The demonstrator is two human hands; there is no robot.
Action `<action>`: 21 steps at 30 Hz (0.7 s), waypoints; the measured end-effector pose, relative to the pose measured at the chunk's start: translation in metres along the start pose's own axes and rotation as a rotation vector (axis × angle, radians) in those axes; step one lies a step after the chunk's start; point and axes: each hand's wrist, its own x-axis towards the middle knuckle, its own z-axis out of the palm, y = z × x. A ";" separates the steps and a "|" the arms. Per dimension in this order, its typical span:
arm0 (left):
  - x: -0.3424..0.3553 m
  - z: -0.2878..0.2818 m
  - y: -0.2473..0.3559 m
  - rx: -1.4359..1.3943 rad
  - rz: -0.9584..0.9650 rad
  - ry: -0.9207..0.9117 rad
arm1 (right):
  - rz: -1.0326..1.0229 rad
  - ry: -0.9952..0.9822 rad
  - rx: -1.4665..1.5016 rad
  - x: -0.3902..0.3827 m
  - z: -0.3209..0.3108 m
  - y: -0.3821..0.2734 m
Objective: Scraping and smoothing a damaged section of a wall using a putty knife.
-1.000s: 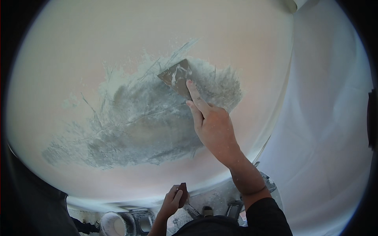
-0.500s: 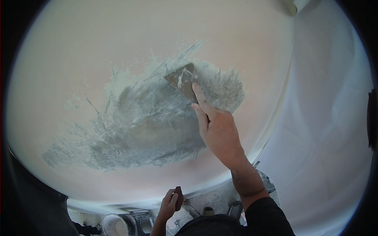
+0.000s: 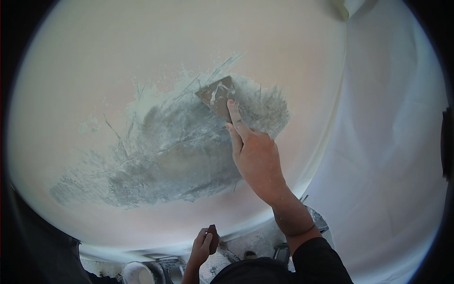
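Observation:
My right hand (image 3: 257,158) is closed on a putty knife (image 3: 218,96), its index finger stretched along the blade. The blade, smeared with whitish paste, lies against the upper right part of a rough grey patch (image 3: 189,163) on a pale wall (image 3: 189,33). A thin crack line runs across that patch, and streaks of light filler fringe its upper edge. Low in front of me, apart from the wall, my left hand (image 3: 201,247) grips a small dark reddish-brown piece (image 3: 213,239) with an angular top. What kind of thing it is, I cannot tell. The knife's handle is hidden by my right hand.
White sheeting (image 3: 383,156) hangs down the right side, beside the wall's edge. Below, at the lower left, stands a white bucket (image 3: 137,273). Dark, paste-spattered framework (image 3: 172,270) is next to it. A rolled pale edge (image 3: 349,8) shows at the top right.
My right hand has shifted slightly left in the picture, while the blade stays at nearly the same spot on the patch. My left hand keeps its grip with hardly any movement.

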 end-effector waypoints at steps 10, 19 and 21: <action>-0.023 -0.004 -0.001 -0.018 -0.031 0.021 | 0.094 -0.047 0.004 0.008 0.000 -0.012; -0.050 -0.015 -0.002 -0.015 -0.092 0.059 | 0.140 -0.028 0.052 -0.001 0.013 -0.028; -0.052 -0.012 -0.001 0.034 -0.050 0.013 | 0.158 -0.011 0.088 0.001 0.010 -0.031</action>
